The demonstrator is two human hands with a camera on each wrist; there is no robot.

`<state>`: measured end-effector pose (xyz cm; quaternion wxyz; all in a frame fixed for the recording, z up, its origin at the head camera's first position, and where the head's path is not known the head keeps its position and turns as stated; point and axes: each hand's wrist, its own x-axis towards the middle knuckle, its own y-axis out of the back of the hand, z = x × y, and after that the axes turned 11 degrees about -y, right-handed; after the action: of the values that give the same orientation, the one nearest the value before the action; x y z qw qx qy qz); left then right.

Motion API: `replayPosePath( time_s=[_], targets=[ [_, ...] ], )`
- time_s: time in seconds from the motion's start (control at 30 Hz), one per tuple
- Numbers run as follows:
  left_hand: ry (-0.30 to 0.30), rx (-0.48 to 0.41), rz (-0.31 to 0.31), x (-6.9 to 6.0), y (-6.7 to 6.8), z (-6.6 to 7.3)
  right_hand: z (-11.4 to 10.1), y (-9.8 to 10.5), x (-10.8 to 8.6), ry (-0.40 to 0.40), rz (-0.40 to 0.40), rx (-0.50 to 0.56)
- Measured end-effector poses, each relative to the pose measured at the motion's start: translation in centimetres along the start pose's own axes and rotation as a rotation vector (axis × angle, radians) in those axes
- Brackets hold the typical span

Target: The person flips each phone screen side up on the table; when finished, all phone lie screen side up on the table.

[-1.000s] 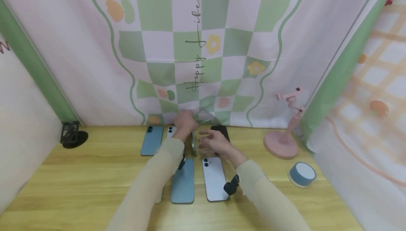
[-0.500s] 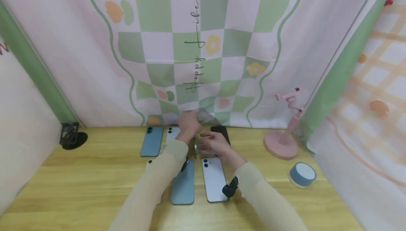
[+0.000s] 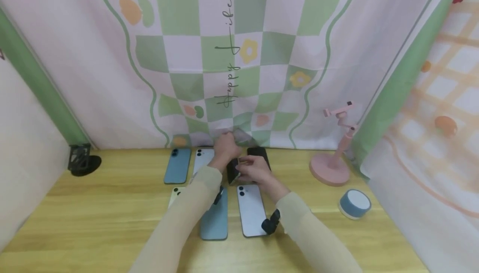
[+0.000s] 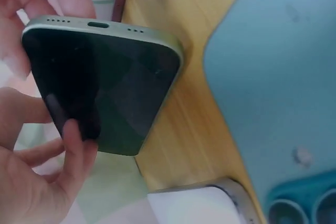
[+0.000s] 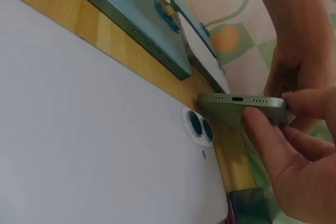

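A phone (image 3: 233, 174) with a black screen and pale green frame is tilted up off the table between my two hands. My left hand (image 3: 226, 148) holds its far end, with fingertips on the screen in the left wrist view. At the near right corner my right hand (image 3: 257, 170) pinches the frame between thumb and fingers. The charging port end of the phone (image 5: 244, 103) faces the right wrist camera. Just below it lies a white phone (image 3: 252, 212), back up, beside a blue phone (image 3: 214, 221). A black phone (image 3: 259, 152) is partly behind my right hand.
At the back left lie a blue phone (image 3: 177, 166) and another white phone (image 3: 203, 159). My left sleeve covers most of a pale yellow phone (image 3: 174, 194). A pink stand (image 3: 329, 169) and a round blue-white object (image 3: 354, 203) are at right; a black stand (image 3: 84, 162) at left.
The held phone has turned from nearly edge-on to show its black screen. My right hand has closed in from the right and now grips its corner. The left hand has shifted slightly right.
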<state>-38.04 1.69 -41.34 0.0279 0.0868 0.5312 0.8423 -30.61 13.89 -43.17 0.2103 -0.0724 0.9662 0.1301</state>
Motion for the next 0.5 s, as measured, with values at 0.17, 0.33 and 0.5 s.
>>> replayPosePath(
  time_s=[0.17, 0.33, 0.5],
  targets=[
    [-0.111, -0.075, -0.030, -0.4, -0.2, -1.3, 0.2, -0.1, 0.2, -0.025, 0.072, 0.003],
    [-0.211, -0.158, -0.084, -0.7, 0.2, -3.0, 0.5, -0.3, 0.4, -0.036, 0.099, 0.012],
    [-0.228, -0.125, -0.239, -1.3, 0.7, -4.3, 0.6, -0.5, 0.7, -0.004, 0.149, -0.055]
  ],
)
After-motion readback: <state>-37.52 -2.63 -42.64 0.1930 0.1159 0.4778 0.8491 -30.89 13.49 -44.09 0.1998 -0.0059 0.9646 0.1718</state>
